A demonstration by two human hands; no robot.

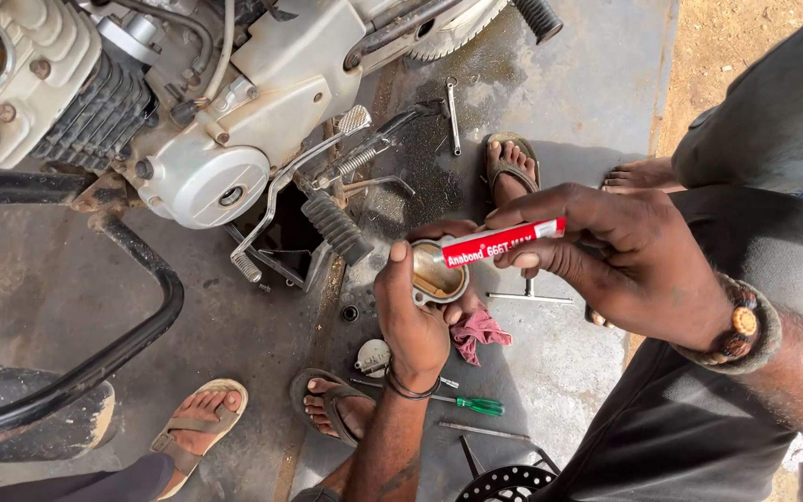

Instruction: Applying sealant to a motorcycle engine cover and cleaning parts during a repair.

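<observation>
A grey concrete floor (569,93), oil-stained and sunlit, with bare dirt beyond its edge — that's the workshop here. Nearest the camera, the right hand (643,265) comes in from the right, a beaded wristband on the wrist, fingers (550,253) pinched tight around a red squeeze tube with a white end (502,242), held level. Its tip sits right over the round metal engine cover with a brassy hollow (436,275), and that cover is cupped in the left hand (415,321), thumb hooked over the rim, fingers curled underneath, a dark band on the wrist. So the step in hand looks like laying sealant on the cover's rim; the next move calls for a steady squeeze and a slow turn of the cover so the bead runs even. Just under the hands, a crumpled red rag (478,333) and a T-shaped metal wrench (527,297) on the floor. Lower down, a green-handled screwdriver (471,404). Sandalled feet stand around. Farther off, top left, the silver motorcycle engine (141,102) with its ribbed black footpeg (336,228), and a small spanner (454,116) lying past it.
</observation>
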